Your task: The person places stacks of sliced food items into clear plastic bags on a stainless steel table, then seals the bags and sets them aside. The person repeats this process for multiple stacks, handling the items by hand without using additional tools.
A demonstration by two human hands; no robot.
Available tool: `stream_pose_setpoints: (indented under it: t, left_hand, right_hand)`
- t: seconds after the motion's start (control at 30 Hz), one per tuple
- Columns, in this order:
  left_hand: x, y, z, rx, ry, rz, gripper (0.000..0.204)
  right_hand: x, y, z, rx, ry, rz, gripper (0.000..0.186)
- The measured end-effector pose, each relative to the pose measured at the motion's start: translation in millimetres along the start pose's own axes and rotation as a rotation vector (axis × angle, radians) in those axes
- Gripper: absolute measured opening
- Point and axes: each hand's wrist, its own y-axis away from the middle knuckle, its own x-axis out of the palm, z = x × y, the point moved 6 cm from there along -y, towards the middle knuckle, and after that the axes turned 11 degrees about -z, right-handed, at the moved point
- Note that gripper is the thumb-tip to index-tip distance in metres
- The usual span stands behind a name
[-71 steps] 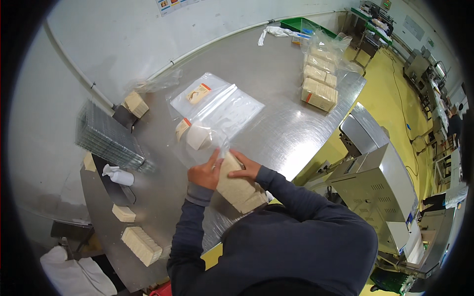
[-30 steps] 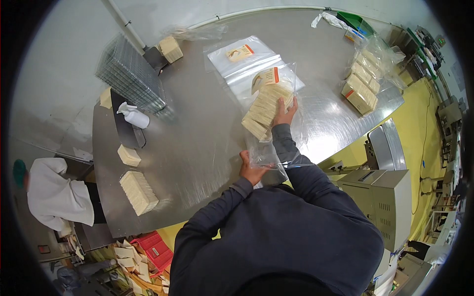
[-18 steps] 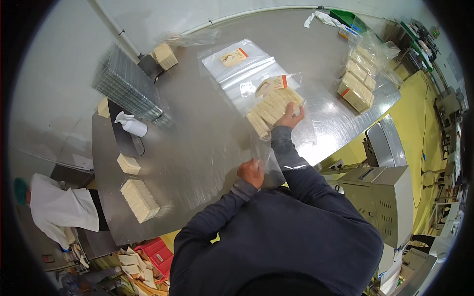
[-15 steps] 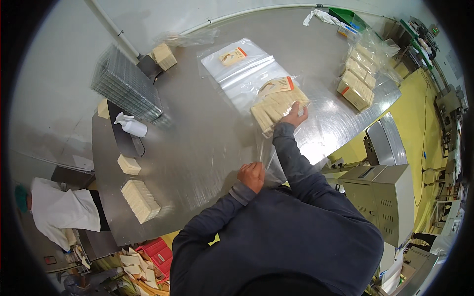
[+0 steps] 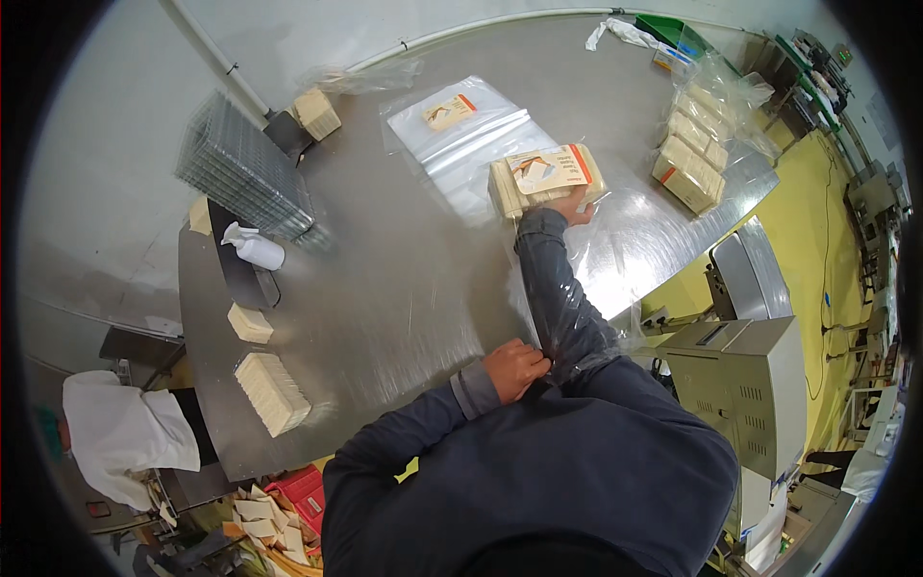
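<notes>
My right hand [image 5: 574, 205] grips the near side of a block of pale, thin slices [image 5: 507, 188]. On top of the block lies a printed card [image 5: 546, 170] with an orange-red end strip. Clear plastic bag film [image 5: 588, 322] surrounds my right forearm and stretches toward the block. Close to my body, my left hand [image 5: 516, 370] is closed on the open edge of that bag. Just beyond the block, a pile of flat clear bags [image 5: 471, 135] lies on the metal table, with another card [image 5: 449, 112] on it.
Bagged blocks of slices [image 5: 690, 173] stand at the right. Wire racks [image 5: 245, 173], a white spray bottle [image 5: 254, 247] and loose slice blocks [image 5: 272, 394] are at the left. A grey metal machine [image 5: 735, 385] stands beside the table. A person in white [image 5: 125, 423] works at far left.
The block and card have turned and tipped under my right hand. My left hand has moved right with the bag's edge, and the film now covers more of my right forearm.
</notes>
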Motion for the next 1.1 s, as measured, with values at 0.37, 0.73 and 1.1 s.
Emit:
stream_pose_setpoints:
  t: [0.37, 0.73, 1.1]
  left_hand:
    - [-45.5, 39.6, 51.5, -0.659, -0.048, -0.327, 0.012]
    - [-31.2, 22.0, 24.8, -0.421, 0.054, -0.290, 0.014]
    - [-17.2, 23.6, 27.3, -0.402, 0.231, -0.210, 0.019]
  right_hand:
    - [-118.4, -8.7, -41.0, -0.748, 1.084, 1.082, 0.019]
    - [-86.8, 62.2, -89.1, -0.943, 1.196, 1.536, 0.021]
    - [-84.2, 77.9, -94.6, -1.034, 0.970, 1.560, 0.015]
